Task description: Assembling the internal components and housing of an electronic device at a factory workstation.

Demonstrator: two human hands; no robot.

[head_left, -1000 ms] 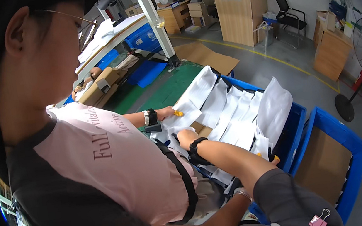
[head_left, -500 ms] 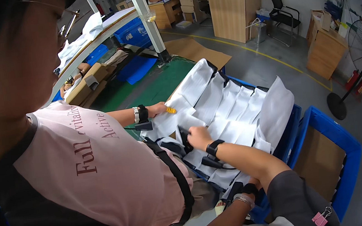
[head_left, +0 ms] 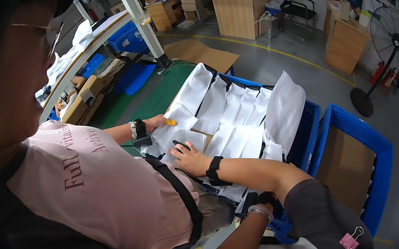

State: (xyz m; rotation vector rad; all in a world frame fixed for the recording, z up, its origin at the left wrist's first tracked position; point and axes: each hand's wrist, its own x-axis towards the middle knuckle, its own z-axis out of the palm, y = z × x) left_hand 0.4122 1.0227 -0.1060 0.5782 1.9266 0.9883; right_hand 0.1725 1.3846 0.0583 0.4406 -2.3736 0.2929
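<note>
In the head view, the person's right hand (head_left: 191, 161) is closing its fingers round a small black thing (head_left: 180, 146), its kind unclear, over the left part of the blue crate (head_left: 313, 127), close to the near edge. A loose white sheet (head_left: 163, 135) is lying up and left of those fingers, toward the crate's left edge. Beyond, white strips (head_left: 210, 113) are lining up lengthwise from near edge to far edge, while the forearm is pointing across them. A co-worker's hand (head_left: 155, 123) is touching the sheet and sitting nearer its far side; the person's left hand is not showing
</note>
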